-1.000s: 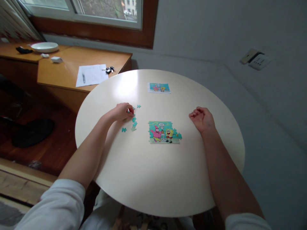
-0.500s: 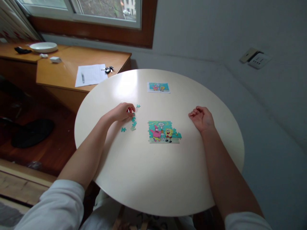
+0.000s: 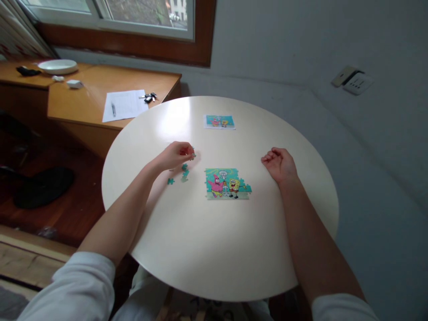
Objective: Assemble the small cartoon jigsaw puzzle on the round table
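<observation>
Between the fingertips of my left hand (image 3: 179, 154) is a small teal puzzle piece (image 3: 193, 155), pinched just above the table. Several loose teal pieces (image 3: 184, 173) lie below that hand, and another loose piece (image 3: 170, 181) sits farther left. A partly joined cartoon jigsaw puzzle (image 3: 224, 183) lies flat at the middle, its right edge stepped at the upper corner. My right hand (image 3: 280, 165) rests on the table to the right of the puzzle, palm turned up and fingers curled in, with nothing visible in it.
A printed reference picture (image 3: 220, 121) lies toward the far side of the round white table (image 3: 217, 249). Behind it on the left, a wooden desk (image 3: 90, 100) bears a paper sheet (image 3: 125, 105), keys (image 3: 149, 97) and a white plate (image 3: 58, 67). The wall stands close on the right.
My left hand has shifted slightly right, from above the loose pieces, and now holds a piece at its fingertips. My right hand has stayed in place.
</observation>
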{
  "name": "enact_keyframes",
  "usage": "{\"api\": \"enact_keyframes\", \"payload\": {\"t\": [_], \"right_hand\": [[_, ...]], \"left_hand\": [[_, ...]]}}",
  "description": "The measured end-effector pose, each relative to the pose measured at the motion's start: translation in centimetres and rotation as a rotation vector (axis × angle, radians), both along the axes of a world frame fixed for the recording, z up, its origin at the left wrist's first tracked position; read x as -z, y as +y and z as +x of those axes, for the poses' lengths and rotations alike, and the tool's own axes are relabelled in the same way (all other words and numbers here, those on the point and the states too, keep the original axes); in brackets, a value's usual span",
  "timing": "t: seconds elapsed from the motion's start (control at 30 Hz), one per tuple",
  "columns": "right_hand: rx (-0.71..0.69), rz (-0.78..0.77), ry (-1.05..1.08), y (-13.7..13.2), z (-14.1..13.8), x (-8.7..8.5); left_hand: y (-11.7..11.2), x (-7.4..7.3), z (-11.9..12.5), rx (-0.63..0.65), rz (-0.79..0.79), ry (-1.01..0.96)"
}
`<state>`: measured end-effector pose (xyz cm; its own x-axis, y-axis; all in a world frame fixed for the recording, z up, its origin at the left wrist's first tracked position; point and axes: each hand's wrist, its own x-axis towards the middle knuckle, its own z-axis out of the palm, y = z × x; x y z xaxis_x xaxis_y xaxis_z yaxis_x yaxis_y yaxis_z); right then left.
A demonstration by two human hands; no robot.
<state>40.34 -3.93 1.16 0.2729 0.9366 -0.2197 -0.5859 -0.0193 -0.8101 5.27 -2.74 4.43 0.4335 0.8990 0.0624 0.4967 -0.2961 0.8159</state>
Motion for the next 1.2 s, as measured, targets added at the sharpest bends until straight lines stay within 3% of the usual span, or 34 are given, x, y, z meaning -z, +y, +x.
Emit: {"api": "enact_keyframes", "payload": {"t": [0.33,0.5,0.7,1.03,1.2], "right_hand": [[0.005,0.0,0.005,0.0,-0.1,0.0],[0.005,-0.004,-0.001,-0.1,-0.1,0.0],[0.002,-0.005,-0.01,-0.1,-0.1,-0.1],[0.02,-0.009,0.006,-0.2,-0.4,-0.3],[0.024,-0.008,0.006,-0.2,-0.5,-0.4]], "left_hand": [[-0.8,0.2,1.7,0.1,-0.082,-0.032],[-0.9,0.2,1.9,0.096,-0.107,0.025],[-1.1,-0.2,2.1,0.118,0.028,0.144],[-1.0,0.5,2.3,0.111,-0.109,0.14],[-1.2,0.6,2.7,0.096,-0.053,0.198]]}}
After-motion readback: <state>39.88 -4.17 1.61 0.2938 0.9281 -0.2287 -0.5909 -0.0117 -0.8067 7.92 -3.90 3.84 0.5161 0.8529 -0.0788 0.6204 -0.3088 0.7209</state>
